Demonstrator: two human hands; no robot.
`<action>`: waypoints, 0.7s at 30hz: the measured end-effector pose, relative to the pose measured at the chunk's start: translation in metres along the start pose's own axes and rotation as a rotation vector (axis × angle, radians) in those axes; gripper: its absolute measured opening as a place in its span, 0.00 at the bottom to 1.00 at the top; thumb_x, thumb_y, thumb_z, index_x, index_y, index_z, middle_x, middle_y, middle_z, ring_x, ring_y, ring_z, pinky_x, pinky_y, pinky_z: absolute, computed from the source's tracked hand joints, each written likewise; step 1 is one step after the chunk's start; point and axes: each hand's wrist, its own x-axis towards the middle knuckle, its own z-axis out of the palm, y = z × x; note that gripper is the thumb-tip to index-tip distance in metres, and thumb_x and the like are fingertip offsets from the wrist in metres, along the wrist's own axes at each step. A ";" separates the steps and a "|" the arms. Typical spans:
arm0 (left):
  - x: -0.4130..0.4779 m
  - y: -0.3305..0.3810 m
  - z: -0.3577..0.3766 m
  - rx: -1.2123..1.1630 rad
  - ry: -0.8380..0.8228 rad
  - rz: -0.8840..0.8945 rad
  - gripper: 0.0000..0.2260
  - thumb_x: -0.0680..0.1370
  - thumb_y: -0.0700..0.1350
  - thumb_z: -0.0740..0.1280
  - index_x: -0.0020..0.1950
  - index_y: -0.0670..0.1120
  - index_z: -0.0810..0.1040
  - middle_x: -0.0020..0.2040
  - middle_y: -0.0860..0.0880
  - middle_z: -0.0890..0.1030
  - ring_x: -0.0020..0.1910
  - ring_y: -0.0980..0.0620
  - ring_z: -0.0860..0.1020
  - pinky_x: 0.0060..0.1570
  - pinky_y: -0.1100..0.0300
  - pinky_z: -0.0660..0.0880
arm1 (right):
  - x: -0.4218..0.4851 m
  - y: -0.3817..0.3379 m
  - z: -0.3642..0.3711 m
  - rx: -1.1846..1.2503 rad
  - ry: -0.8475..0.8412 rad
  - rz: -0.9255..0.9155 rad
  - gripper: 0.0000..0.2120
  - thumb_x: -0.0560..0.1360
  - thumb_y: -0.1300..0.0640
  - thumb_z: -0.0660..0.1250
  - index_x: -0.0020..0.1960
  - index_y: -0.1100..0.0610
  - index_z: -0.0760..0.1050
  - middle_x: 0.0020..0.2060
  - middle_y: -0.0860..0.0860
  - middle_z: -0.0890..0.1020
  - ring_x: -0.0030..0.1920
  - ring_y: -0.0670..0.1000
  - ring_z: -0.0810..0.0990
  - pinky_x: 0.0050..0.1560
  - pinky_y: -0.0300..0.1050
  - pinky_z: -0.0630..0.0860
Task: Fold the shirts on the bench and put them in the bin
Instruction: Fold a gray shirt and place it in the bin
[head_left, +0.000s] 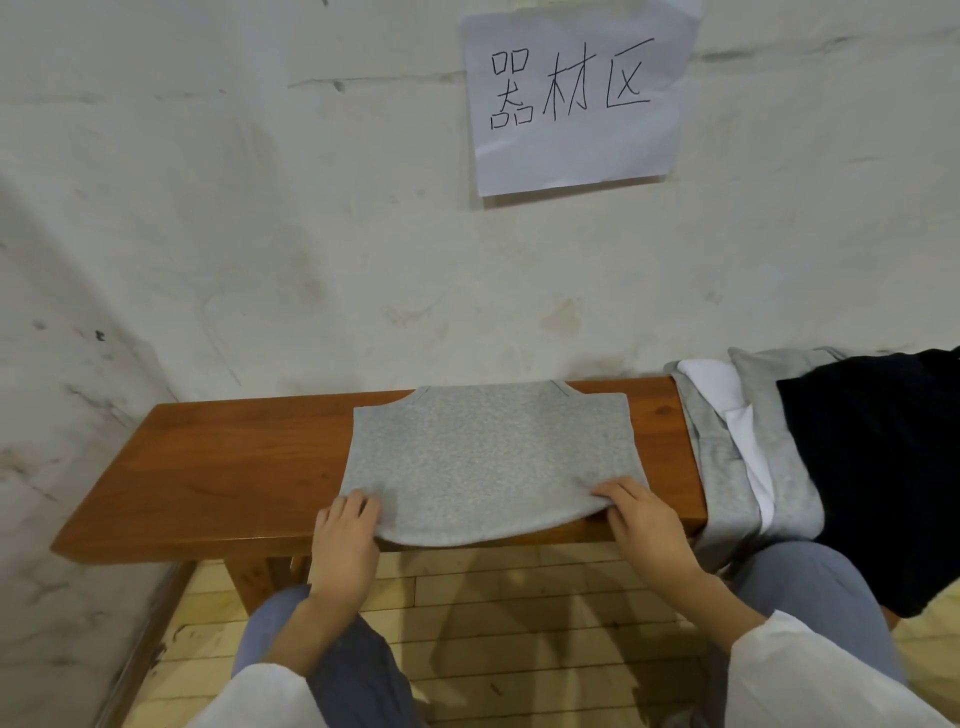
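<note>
A grey shirt (488, 457) lies folded on the brown wooden bench (218, 467), its neckline toward the wall and its near fold hanging slightly over the bench's front edge. My left hand (345, 540) grips the near left corner of that fold, fingers on top. My right hand (641, 525) grips the near right corner the same way. At the bench's right end sits a pile of more shirts: grey ones (727, 467), a white one (737, 415) and a dark navy one (878, 467). No bin is in view.
A white plaster wall (260, 234) rises directly behind the bench, with a handwritten paper sign (576, 98) taped to it. My knees (810, 597) in blue-grey trousers sit just below the bench edge. Light wooden flooring (467, 623) lies underneath.
</note>
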 end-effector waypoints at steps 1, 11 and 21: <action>0.004 -0.001 -0.006 -0.039 0.022 -0.012 0.18 0.56 0.25 0.73 0.38 0.44 0.77 0.38 0.47 0.77 0.36 0.45 0.76 0.36 0.53 0.73 | 0.002 -0.002 -0.003 0.020 0.033 0.016 0.08 0.77 0.63 0.64 0.54 0.55 0.77 0.51 0.49 0.80 0.48 0.48 0.78 0.49 0.41 0.77; 0.025 0.018 -0.091 -0.427 0.366 -0.190 0.12 0.69 0.26 0.62 0.32 0.42 0.71 0.28 0.50 0.71 0.27 0.51 0.68 0.26 0.62 0.62 | 0.007 -0.033 -0.052 0.321 0.461 0.131 0.08 0.78 0.58 0.58 0.46 0.55 0.75 0.42 0.49 0.79 0.43 0.44 0.77 0.45 0.31 0.72; 0.027 0.041 -0.137 -0.591 0.656 0.001 0.11 0.71 0.38 0.53 0.31 0.40 0.71 0.27 0.49 0.68 0.28 0.52 0.65 0.27 0.66 0.61 | -0.007 -0.059 -0.103 0.348 0.686 0.078 0.10 0.77 0.57 0.52 0.44 0.54 0.72 0.39 0.49 0.76 0.39 0.40 0.73 0.42 0.25 0.68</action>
